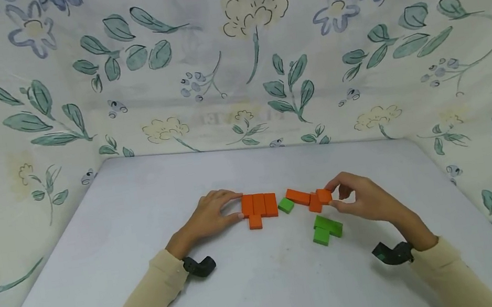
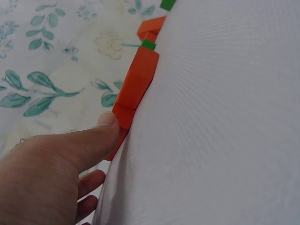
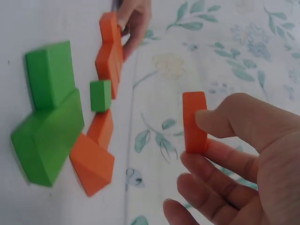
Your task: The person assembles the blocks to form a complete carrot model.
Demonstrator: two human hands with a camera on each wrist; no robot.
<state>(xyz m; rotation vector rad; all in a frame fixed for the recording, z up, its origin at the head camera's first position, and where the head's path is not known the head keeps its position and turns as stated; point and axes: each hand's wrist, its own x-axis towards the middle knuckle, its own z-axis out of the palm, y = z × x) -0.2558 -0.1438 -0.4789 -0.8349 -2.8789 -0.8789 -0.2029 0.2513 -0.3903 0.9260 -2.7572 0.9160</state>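
Observation:
In the head view, my left hand (image 1: 207, 215) holds the left end of a group of orange blocks (image 1: 259, 205), thumb and index finger at the outer block's two ends. Three blocks stand side by side there, with a smaller orange block (image 1: 255, 221) against their near side. My right hand (image 1: 367, 198) pinches an orange block (image 3: 191, 124) between thumb and fingers, raised off the table in the right wrist view. Below it lie a long orange block (image 1: 298, 196) and another orange block (image 1: 314, 203), partly covered in the head view.
A small green block (image 1: 286, 205) sits between the two orange groups. Nearer to me, green blocks (image 1: 327, 227) lie together in a T-like shape. The white table (image 1: 247, 291) meets a flowered cloth (image 1: 210, 106) at its back and sides.

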